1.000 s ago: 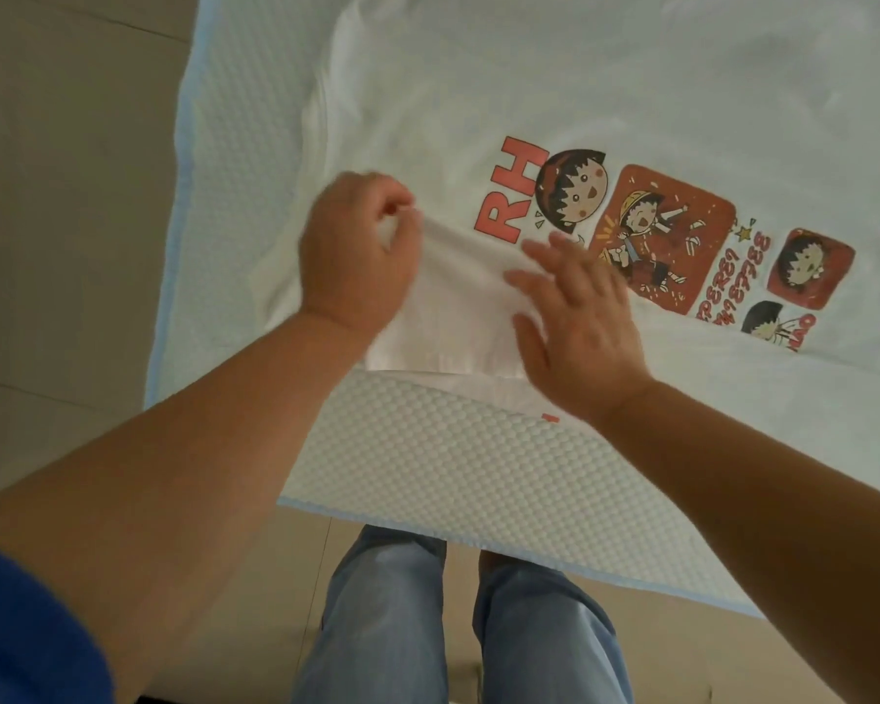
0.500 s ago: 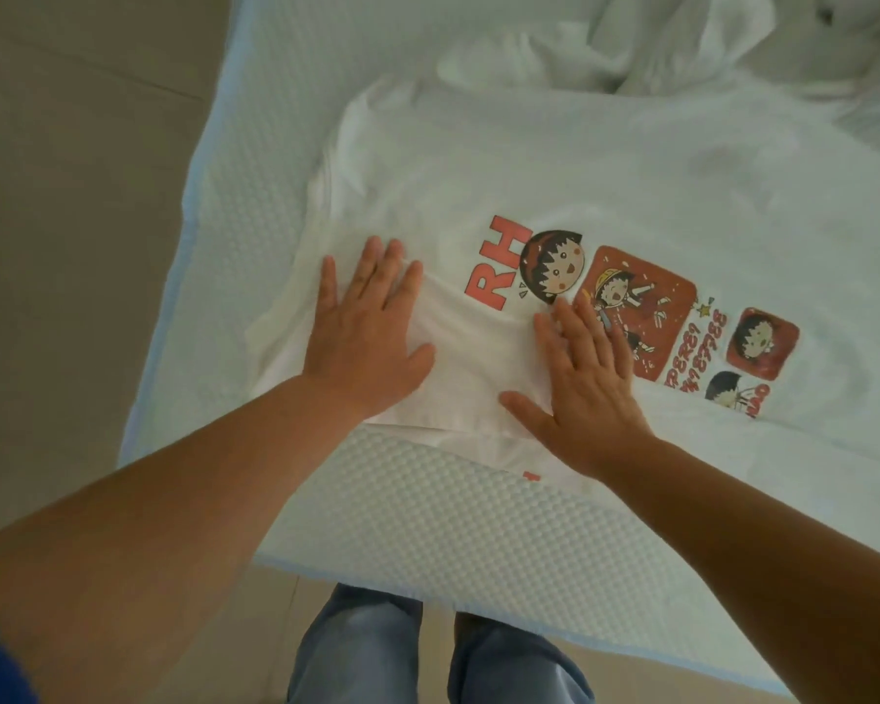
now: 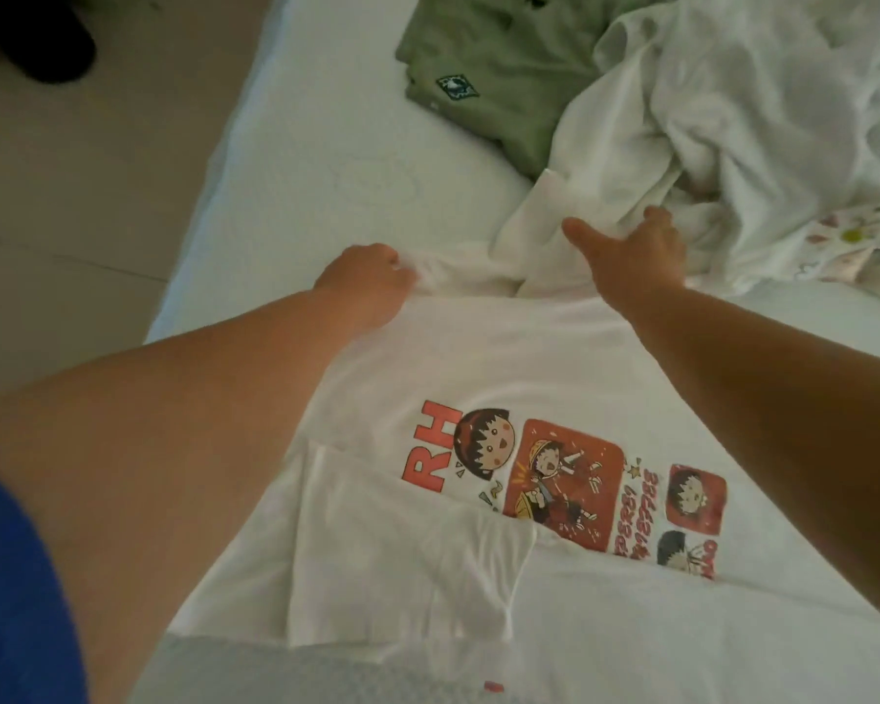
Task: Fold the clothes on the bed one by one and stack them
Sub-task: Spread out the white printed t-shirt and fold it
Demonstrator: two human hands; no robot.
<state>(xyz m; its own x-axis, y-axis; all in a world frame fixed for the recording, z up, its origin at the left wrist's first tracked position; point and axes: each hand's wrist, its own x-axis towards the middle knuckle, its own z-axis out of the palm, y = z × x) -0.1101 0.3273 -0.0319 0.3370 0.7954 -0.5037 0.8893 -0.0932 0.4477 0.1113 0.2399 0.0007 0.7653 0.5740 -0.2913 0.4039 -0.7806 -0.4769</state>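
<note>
- A white cotton T-shirt with a red cartoon print lies spread flat on the white quilted bed, filling the near half of the view.
- Its near sleeve is folded inward over the body, just beside the print (the letters "RH" sit at the print's left end).
- The left hand is curled into a fist at the shirt's far left edge, bunching the fabric in its grip.
- The right hand reaches to the far edge further right, thumb stretched out, fingers curled into white cloth; whether that cloth is the shirt's far sleeve or the pile behind it, I cannot tell.
- A crumpled heap of white laundry lies beyond the right hand, touching it.
- An olive-green garment with a small dark badge lies further back, partly under the heap.
- Tiled floor runs along the bed's left side.
</note>
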